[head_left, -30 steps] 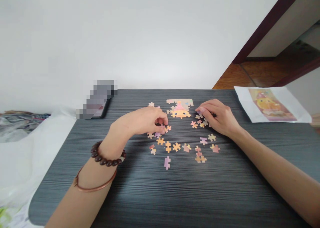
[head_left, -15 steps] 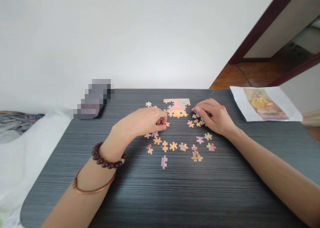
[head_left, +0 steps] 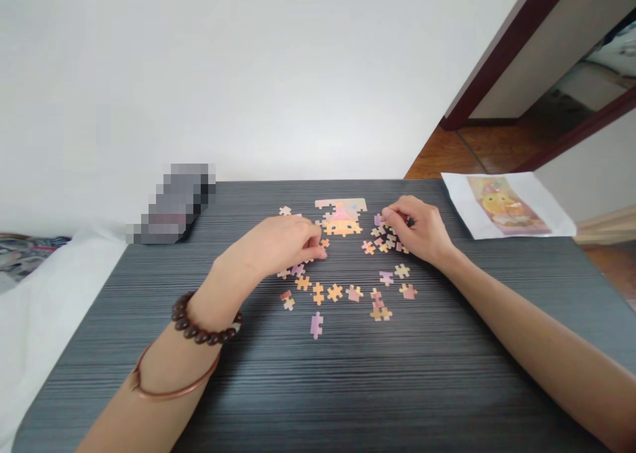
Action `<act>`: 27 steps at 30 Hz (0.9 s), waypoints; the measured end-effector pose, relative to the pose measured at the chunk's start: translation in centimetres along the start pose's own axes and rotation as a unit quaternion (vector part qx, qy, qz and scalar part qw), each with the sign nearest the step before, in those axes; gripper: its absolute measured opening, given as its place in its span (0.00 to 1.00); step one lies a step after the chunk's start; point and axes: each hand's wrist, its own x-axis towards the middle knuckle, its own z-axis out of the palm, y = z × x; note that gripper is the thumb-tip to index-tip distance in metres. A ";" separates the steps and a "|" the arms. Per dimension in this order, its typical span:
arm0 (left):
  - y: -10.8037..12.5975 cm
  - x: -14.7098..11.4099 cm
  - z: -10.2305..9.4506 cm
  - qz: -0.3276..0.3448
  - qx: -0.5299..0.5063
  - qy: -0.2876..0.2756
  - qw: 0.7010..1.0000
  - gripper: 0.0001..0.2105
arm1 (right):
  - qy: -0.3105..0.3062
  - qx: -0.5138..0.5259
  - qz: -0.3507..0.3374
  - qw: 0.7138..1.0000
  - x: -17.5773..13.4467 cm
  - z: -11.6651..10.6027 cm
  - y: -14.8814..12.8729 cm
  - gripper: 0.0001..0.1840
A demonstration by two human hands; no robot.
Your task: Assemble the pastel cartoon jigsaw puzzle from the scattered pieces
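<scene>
My left hand (head_left: 291,241) is low over the left side of the loose pieces. Its fingers are curled, and a gap shows between them and the thumb. An orange puzzle piece (head_left: 324,244) lies just past these fingertips. On the right, my right hand (head_left: 420,224) has thumb and forefinger pressed together over a cluster of pieces (head_left: 390,241). A purple piece (head_left: 378,220) lies beside its fingertips; whatever the pinch holds is hidden. Between the hands is a partly joined jigsaw (head_left: 342,221) with a pink top and a yellow face with eyes.
Several loose pieces, among them an orange piece (head_left: 334,293) and a purple edge piece (head_left: 317,325), lie nearer to me on the dark table (head_left: 308,393). A printed picture sheet (head_left: 507,204) lies at the back right. A blurred dark object (head_left: 173,204) is at the back left.
The view has shifted slightly, so the scene sits further left. My right fingertips have drawn a little to the right, and the purple piece shows more. My left thumb and fingers look slightly more apart.
</scene>
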 end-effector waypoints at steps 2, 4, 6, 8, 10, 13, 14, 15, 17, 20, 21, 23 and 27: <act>-0.2 0.0 -0.1 -0.002 -0.026 -0.015 1.000 0.09 | 0.006 0.003 0.017 1.000 0.1 0.1 0.3 0.15; -0.5 -0.1 -0.3 0.004 -0.040 -0.013 0.999 0.07 | 0.017 0.004 0.026 1.000 0.2 0.2 0.5 0.12; -0.8 -0.3 -0.4 0.009 -0.039 0.012 0.999 0.06 | 0.025 -0.004 0.023 0.999 0.2 0.4 0.7 0.10; -1.4 -0.4 -0.5 0.008 -0.039 0.042 0.998 0.10 | 0.017 -0.022 0.013 1.000 0.3 0.6 0.9 0.10; -2.1 -0.6 -0.4 0.016 -0.047 0.066 0.997 0.16 | 0.001 -0.037 0.005 0.999 0.3 0.7 1.0 0.10; -3.4 -0.6 0.0 -0.003 -0.033 0.080 0.996 0.24 | -0.013 -0.043 -0.001 0.999 0.3 0.8 1.0 0.11; -3.7 -0.6 0.1 -0.018 -0.024 0.073 0.997 0.26 | -0.014 -0.043 -0.002 0.999 0.2 0.8 1.0 0.11; -4.0 -0.6 0.2 -0.035 -0.018 0.063 0.997 0.28 | -0.016 -0.043 -0.004 0.999 0.2 0.7 1.0 0.11; -4.1 -0.6 0.4 -0.055 -0.012 0.042 0.998 0.32 | -0.017 -0.043 -0.006 0.999 0.2 0.7 0.9 0.11; -3.8 -0.6 0.3 -0.047 -0.011 0.029 0.998 0.36 | -0.016 -0.044 -0.004 0.999 0.2 0.7 0.8 0.10; -3.6 -0.6 0.3 -0.042 -0.010 0.027 0.999 0.36 | -0.017 -0.045 -0.004 0.999 0.2 0.7 0.8 0.10; -3.2 -0.7 0.1 -0.040 -0.008 0.023 0.999 0.36 | -0.021 -0.047 -0.006 0.999 0.2 0.7 0.8 0.10; -2.7 -0.8 -0.3 -0.050 -0.011 0.012 0.999 0.36 | -0.027 -0.053 -0.004 0.998 0.1 0.7 0.8 0.10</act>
